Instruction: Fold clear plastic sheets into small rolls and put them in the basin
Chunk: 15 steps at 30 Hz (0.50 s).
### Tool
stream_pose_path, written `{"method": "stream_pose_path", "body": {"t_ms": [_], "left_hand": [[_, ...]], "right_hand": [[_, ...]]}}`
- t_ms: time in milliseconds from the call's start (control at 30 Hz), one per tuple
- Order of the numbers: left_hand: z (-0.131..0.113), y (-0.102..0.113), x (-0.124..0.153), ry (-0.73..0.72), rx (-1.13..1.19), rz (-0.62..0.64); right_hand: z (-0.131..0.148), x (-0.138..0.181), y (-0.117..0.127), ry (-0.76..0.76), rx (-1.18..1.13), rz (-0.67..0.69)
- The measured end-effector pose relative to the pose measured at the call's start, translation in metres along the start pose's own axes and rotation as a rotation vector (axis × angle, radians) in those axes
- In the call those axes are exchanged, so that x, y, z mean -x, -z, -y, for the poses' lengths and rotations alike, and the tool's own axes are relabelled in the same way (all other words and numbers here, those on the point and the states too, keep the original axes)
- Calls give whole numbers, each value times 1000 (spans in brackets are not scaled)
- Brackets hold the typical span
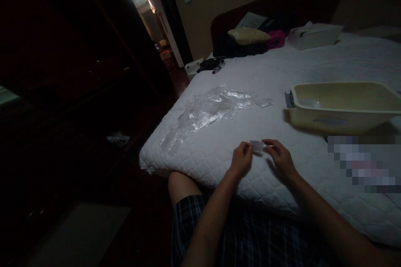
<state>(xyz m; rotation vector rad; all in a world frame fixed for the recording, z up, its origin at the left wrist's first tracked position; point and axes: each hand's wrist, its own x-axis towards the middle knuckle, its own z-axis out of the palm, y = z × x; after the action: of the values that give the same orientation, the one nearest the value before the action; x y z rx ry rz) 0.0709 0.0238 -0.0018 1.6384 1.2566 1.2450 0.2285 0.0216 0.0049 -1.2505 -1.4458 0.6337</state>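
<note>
Above the near side of the bed, a small, whitish, see-through plastic piece [257,146], which looks like a little bag, is stretched between my hands. My left hand [242,159] pinches its left edge between thumb and fingers. At its right edge, the thumb and index finger of my right hand [281,159] close on it. Whether anything lies inside the piece is too dim to tell. Beyond my hands, a spread of crumpled clear plastic bags [206,108] lies on the white quilted bed [213,150], with one small clear bag [265,102] at its right end.
To the right stands a cream plastic bin [338,121] with a grey handle clip and some clear plastic inside. A blurred-out item lies in front of it. Toward the headboard [282,0] are a white box [315,35], a pillow [249,35] and dark and pink cloth.
</note>
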Motion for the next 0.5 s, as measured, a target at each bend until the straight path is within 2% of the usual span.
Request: {"method": "stream_pose_path", "body": {"t_ms": [133,267,400,500], "left_hand": [[-4,-2,-6,133,249,0],[-11,-3,-10,223,436,54],[-11,-3,-7,341,529,134],[-6,-2,-4,355,579,149]], "right_hand": [[13,-10,-3,-160,-94,27],[25,-20,-1,-186,-85,142],[32,-27,5,-193,-147,29],[33,-29,9,-216,-180,26]]}}
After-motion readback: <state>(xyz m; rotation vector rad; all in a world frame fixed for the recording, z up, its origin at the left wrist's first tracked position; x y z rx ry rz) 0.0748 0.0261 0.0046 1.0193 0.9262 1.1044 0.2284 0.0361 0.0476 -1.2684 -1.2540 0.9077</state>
